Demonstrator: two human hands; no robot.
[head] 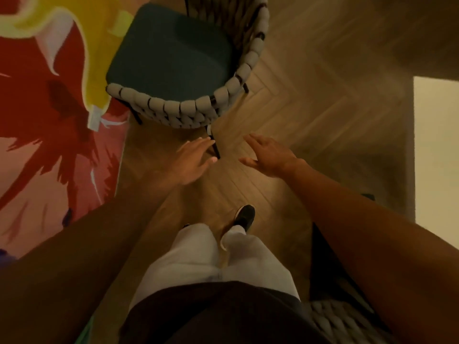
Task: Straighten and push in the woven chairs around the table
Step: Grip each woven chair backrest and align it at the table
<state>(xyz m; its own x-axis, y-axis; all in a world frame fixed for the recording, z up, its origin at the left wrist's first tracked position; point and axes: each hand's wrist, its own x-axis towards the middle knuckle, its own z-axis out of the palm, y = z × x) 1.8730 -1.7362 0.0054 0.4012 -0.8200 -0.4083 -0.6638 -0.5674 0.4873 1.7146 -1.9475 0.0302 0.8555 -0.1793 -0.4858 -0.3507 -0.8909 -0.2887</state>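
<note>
Your left hand and right hand are both spread flat and hold nothing. The woven chair sits just ahead of your fingers, not touched. Push only one side and it may spin crooked or snag the bright rug.

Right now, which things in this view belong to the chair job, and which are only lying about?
Belonging to the job:
- woven chair with dark green seat, ahead
- second woven chair, lower right, partly seen
- left hand and right hand, both open, touching nothing

Only lying about:
- colourful rug
- herringbone wood floor
</note>
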